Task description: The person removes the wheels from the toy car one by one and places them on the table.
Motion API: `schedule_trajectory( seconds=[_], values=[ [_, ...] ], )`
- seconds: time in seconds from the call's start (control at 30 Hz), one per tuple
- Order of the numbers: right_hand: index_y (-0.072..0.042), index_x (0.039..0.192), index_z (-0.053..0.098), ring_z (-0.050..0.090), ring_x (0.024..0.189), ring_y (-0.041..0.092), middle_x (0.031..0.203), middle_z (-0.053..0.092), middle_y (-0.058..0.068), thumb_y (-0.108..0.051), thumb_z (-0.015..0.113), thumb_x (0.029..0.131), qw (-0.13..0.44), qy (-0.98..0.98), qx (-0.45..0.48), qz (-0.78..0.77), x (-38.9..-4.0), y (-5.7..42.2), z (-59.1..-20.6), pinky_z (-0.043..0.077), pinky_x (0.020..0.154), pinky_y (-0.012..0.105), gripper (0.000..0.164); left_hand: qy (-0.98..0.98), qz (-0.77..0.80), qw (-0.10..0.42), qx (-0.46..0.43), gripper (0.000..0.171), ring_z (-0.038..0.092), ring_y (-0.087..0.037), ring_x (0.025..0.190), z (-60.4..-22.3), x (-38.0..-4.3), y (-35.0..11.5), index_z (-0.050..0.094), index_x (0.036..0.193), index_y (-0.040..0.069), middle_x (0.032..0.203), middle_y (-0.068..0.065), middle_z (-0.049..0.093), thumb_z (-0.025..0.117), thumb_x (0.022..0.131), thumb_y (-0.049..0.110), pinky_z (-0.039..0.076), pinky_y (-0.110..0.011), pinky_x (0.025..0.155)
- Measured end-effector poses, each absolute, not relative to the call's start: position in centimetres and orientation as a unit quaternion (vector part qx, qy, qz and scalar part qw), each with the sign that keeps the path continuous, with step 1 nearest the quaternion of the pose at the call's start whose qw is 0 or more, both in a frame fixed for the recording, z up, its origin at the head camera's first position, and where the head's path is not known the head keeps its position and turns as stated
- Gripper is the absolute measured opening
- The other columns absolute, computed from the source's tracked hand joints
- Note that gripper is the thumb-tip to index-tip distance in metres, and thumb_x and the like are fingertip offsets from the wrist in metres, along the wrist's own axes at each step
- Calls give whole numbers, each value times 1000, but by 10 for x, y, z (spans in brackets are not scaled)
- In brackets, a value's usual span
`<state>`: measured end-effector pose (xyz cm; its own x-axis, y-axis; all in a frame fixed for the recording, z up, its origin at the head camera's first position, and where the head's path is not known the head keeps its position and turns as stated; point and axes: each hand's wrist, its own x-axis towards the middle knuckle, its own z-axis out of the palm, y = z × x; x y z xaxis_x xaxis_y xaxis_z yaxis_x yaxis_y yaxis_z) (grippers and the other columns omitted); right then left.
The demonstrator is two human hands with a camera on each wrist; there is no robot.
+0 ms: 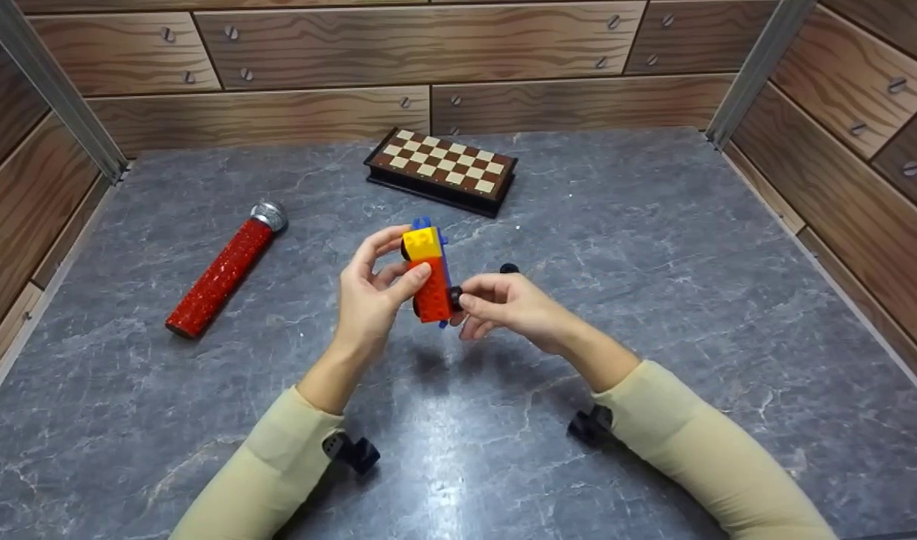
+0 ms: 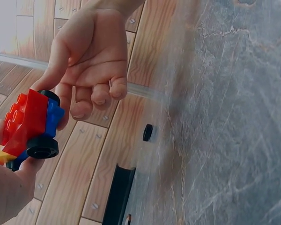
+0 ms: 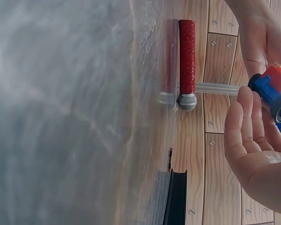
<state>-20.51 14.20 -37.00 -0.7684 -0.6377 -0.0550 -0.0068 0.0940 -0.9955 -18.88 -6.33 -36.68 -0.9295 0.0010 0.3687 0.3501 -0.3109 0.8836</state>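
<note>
A toy car of building bricks (image 1: 432,289), red and yellow over a blue base, is held up above the table, tilted on end. My left hand (image 1: 368,296) grips it, with the thumb on the red brick and the other fingers behind. The thumb and index finger of my right hand (image 1: 522,304) pinch a black wheel (image 1: 456,298) at the car's right side. In the left wrist view another wheel (image 2: 42,147) shows on the near side of the blue base. The right wrist view shows the car's blue underside (image 3: 268,91) beside the right fingers.
A loose black wheel (image 1: 509,268) is on the table just beyond the right hand. A folded chessboard case (image 1: 443,169) lies at the back middle. To the left lies a red glittery microphone (image 1: 222,277) with a silver head. Wood-patterned walls (image 1: 316,45) border the grey marbled table.
</note>
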Motion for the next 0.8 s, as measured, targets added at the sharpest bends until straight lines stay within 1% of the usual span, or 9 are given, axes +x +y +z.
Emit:
schedule_trajectory(
  seconds=[0.2,0.37,0.5,0.63,0.8],
  values=[
    [4,110,59,65,77,28,94,66,19,-22,57,94,258,688,-235,-636,-204,141,-370,53,73,42,31,-570,-801,103,-153,48,61,-34,91,-367,-189,-62,51,124,-1,117,-18,46,70,79,-2,54,-39,74],
    [3,102,62,65,72,25,85,65,16,-16,60,91,250,675,-225,-657,-204,141,-371,54,69,37,22,-570,-799,91,-170,50,60,-35,92,-369,-189,-63,50,125,0,119,-18,46,70,80,-1,53,-39,75],
    [3,99,64,64,70,22,85,66,15,-11,65,88,235,670,-211,-672,-204,141,-371,54,68,34,18,-574,-793,76,-189,51,59,-35,93,-370,-189,-63,49,127,1,120,-18,46,70,80,0,53,-38,77],
    [2,97,65,63,69,21,88,66,14,-8,68,85,214,668,-209,-681,-202,139,-371,54,68,34,16,-579,-788,64,-200,54,58,-35,95,-370,-189,-63,48,129,3,120,-17,46,70,80,-1,53,-41,77],
    [0,94,64,61,68,21,86,65,13,-3,71,81,188,667,-204,-691,-200,137,-371,54,66,33,15,-573,-790,66,-207,52,59,-36,95,-370,-189,-63,48,127,1,118,-18,46,69,80,-4,53,-41,77]
  ],
)
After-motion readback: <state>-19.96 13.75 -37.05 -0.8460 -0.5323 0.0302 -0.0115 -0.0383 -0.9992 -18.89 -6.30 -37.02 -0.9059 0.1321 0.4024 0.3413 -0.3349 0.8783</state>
